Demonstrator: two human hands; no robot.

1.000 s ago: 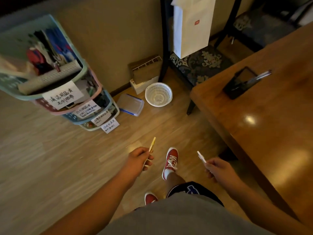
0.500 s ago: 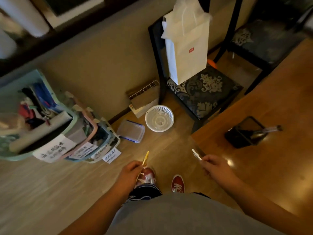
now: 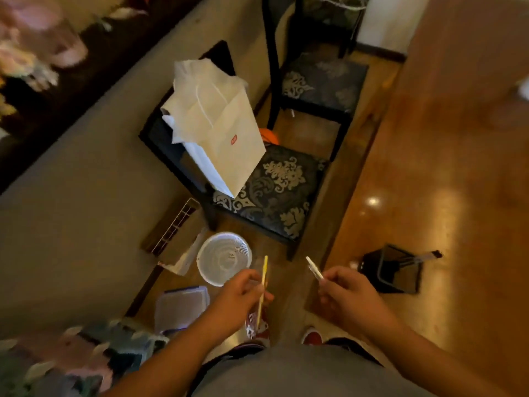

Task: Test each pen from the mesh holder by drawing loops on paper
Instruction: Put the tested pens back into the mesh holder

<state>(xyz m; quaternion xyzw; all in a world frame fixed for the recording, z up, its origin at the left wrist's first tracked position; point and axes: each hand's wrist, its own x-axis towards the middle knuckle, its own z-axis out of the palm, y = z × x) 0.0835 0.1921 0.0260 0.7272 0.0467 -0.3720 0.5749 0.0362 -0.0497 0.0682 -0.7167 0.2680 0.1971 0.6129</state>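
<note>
My left hand [image 3: 239, 296] pinches a thin yellow pen [image 3: 262, 287], its tip pointing up and away from me. My right hand [image 3: 347, 293] grips a white pen [image 3: 314, 267] that sticks out to the upper left. A black mesh holder [image 3: 392, 270] lies tipped on its side on the wooden table [image 3: 458, 167], right of my right hand, with one grey pen [image 3: 423, 257] poking out of its mouth. No paper shows on the table.
A white paper bag [image 3: 220, 133] stands on a dark patterned chair [image 3: 274, 193]; a second chair [image 3: 323, 81] is behind it. On the floor lie a white plastic basket [image 3: 223, 257], a clear lidded box [image 3: 183, 306] and stacked bins [image 3: 71, 359] at lower left.
The view has swung up and to the right, bringing the table and holder nearer. Both hands keep their pens and have come closer to the table edge.
</note>
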